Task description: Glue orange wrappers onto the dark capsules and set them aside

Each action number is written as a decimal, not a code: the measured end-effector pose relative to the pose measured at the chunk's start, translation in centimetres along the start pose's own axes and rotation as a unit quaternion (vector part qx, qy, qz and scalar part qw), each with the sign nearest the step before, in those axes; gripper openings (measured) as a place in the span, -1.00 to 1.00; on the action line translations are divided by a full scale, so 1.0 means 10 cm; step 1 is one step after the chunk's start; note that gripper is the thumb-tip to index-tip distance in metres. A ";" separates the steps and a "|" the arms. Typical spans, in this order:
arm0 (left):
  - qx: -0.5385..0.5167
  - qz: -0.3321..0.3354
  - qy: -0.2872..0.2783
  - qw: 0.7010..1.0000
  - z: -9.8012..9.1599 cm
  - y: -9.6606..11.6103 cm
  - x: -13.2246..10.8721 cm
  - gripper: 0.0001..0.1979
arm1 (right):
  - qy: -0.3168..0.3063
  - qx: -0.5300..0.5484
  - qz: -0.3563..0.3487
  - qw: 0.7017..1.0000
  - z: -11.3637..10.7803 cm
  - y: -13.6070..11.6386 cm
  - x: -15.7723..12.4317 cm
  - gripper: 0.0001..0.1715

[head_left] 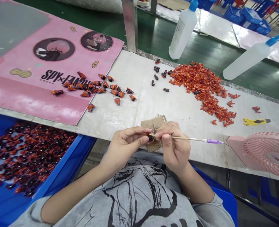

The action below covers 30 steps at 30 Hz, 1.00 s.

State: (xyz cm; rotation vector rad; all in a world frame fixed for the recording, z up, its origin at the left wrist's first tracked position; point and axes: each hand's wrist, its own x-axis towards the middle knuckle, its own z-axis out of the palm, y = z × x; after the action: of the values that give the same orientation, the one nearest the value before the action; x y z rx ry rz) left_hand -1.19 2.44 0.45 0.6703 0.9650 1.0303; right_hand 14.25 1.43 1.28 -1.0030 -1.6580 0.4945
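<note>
My left hand (pixel 132 139) pinches a small dark red and black piece (pixel 150 137) between thumb and fingertips, above the table's front edge. Closed round a thin wooden stick (pixel 189 138) with a purple end, my right hand (pixel 174 142) brings the stick's left tip to the piece. Under both hands lies a brown cardboard pad (pixel 153 123) dotted with specks. Orange-red parts (pixel 193 77) form a heap beyond my right hand. Several red and black pieces (pixel 101 85) lie scattered to the left, partly on a pink printed sheet (pixel 66 63).
Two white bottles with blue tips (pixel 183 33) (pixel 247 60) stand behind the heap, one leaning. A pink fan (pixel 269 154) and a yellow tool (pixel 255 121) are at the right. A blue bin (pixel 59 168) holds many pieces at lower left. A metal post (pixel 130 25) rises behind the table.
</note>
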 end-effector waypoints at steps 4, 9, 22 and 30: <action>-0.001 0.001 0.004 1.000 0.01 0.00 0.00 -0.76 | -0.004 0.006 -0.002 1.000 0.01 0.01 0.00 -0.71; 0.004 -0.008 0.015 1.000 0.00 0.00 0.00 -0.74 | 0.003 0.024 0.003 1.000 0.00 0.02 -0.02 -0.71; -0.014 -0.022 0.032 0.999 0.02 0.07 0.01 -0.69 | -0.012 0.011 0.001 1.000 -0.03 0.00 -0.04 -0.71; -0.011 -0.029 0.041 0.999 0.03 0.08 0.02 -0.67 | 0.043 0.050 0.008 0.998 -0.32 0.11 -0.09 -0.71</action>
State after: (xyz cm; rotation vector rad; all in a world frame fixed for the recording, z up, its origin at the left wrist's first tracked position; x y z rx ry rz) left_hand -1.17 2.95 1.20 0.5819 1.0365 1.0220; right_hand 17.65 0.79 1.05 -0.9519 -1.5350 0.5312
